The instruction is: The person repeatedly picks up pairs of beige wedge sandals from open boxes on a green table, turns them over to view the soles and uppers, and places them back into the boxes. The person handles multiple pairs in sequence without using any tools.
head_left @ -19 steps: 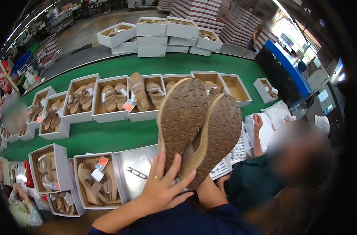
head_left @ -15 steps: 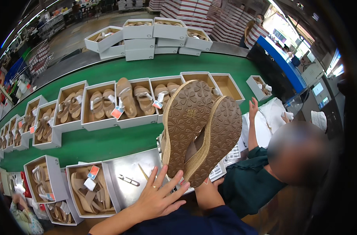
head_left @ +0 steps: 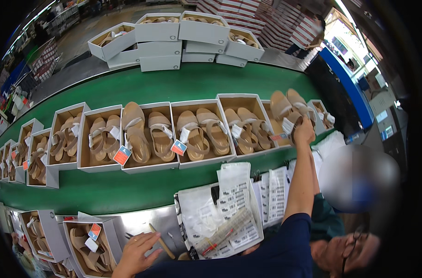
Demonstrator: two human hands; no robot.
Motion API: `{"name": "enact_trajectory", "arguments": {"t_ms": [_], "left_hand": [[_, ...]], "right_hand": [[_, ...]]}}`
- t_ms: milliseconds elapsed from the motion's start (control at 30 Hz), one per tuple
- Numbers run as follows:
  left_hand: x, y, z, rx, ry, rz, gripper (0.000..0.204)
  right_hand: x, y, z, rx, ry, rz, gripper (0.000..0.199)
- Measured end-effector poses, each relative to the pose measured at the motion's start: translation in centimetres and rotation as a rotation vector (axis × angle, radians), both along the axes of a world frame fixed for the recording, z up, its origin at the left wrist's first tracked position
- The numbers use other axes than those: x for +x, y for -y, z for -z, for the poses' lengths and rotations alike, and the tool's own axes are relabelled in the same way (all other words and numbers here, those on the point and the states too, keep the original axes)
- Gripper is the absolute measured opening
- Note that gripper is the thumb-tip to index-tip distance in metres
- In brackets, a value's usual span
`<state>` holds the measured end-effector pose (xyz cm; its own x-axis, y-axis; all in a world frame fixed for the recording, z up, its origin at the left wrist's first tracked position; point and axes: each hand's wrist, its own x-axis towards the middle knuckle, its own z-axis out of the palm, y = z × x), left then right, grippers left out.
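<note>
- Sandals (head_left: pixel 282 109), one pair: hung over the end box (head_left: pixel 276 127); right hand's (head_left: pixel 305 132) fingers pinched the heel ends, apparently keeping both together.
- Left hand (head_left: pixel 139 252): looked empty, fingers loosely extended over the bench (head_left: pixel 150 217) beside a stick (head_left: pixel 163 244), perhaps unneeded for so light a pair.

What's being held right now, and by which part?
The right hand holds a pair of sandals, apparently by the heel end near the straps; the left hand holds nothing visible.
</note>
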<state>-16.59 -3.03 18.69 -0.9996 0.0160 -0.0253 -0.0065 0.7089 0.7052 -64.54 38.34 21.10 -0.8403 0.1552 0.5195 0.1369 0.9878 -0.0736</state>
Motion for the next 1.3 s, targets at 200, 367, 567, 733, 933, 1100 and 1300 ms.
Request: {"name": "enact_trajectory", "arguments": {"t_ms": [200, 367, 567, 733, 933, 1100, 1300], "left_hand": [[-4.0, 2.3, 1.5, -0.004, 0.137, -0.164, 0.045], [-4.7, 2.6, 2.8, 0.024, 0.149, -0.215, 0.045], [-3.7, 2.3, 2.6, 0.102, 0.088, -0.174, 0.046], [-1.0, 2.6, 1.4, 0.058, 0.028, -0.168, 0.047], [2.3, 3.2, -0.3, 0.107, -0.046, -0.159, 0.046], [-0.5, 3.3, -2.6, 0.276, -0.199, -0.139, 0.048], [-7.7, 1.1, -7.6, 1.112, -0.274, -0.146, 0.068]], "right_hand": [[-9.8, -3.1, 5.9, 0.134, 0.226, 0.086, 0.028], [-6.0, 6.3, 7.5, -0.071, 0.558, -0.212, 0.037], [-4.4, 7.3, 14.9, -0.392, 0.541, -0.335, 0.049], [-1.4, 10.6, 13.9, -0.149, 0.489, -0.363, 0.025], [2.8, 11.6, 8.2, -0.162, -0.024, -0.402, 0.024], [11.7, 13.5, -4.4, -0.273, -0.202, -0.452, 0.023], [26.9, 12.0, -11.7, -1.223, -0.272, -1.017, 0.035]]}}
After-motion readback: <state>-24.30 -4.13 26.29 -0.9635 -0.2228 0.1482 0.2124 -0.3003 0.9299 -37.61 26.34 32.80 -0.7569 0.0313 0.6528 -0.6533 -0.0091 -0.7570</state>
